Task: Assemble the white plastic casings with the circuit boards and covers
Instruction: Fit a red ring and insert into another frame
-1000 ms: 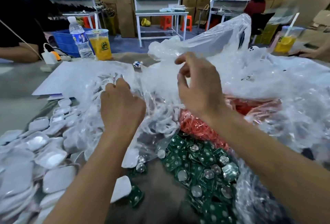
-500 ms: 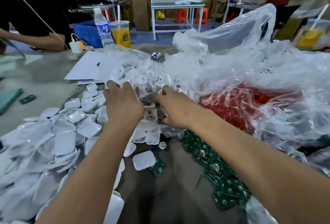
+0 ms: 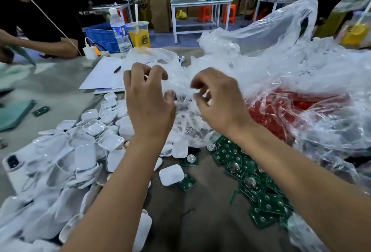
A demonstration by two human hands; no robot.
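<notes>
A heap of white plastic casings (image 3: pixel 90 151) covers the table's left side, and one casing (image 3: pixel 171 174) lies alone near the middle. Green circuit boards (image 3: pixel 241 169) with round metal cells are strewn to the right. A clear bag of white parts (image 3: pixel 186 123) sits in front of me. My left hand (image 3: pixel 148 107) and my right hand (image 3: pixel 218 105) are raised over it side by side, fingers curled, each pinching the bag's thin film. Red parts (image 3: pixel 281 111) show through a larger clear bag (image 3: pixel 281 67) on the right.
A phone (image 3: pixel 12 161) lies at the left edge by the casings. Paper with a pen (image 3: pixel 104 75), a water bottle (image 3: pixel 119 28), an orange drink cup (image 3: pixel 138 34) and a blue basket (image 3: pixel 100 37) stand at the back. Another person (image 3: pixel 40 20) works at the far left.
Both hands have lifted from low on the small bag and now pull at its film higher up. More loose casings lie below the bag than a second ago.
</notes>
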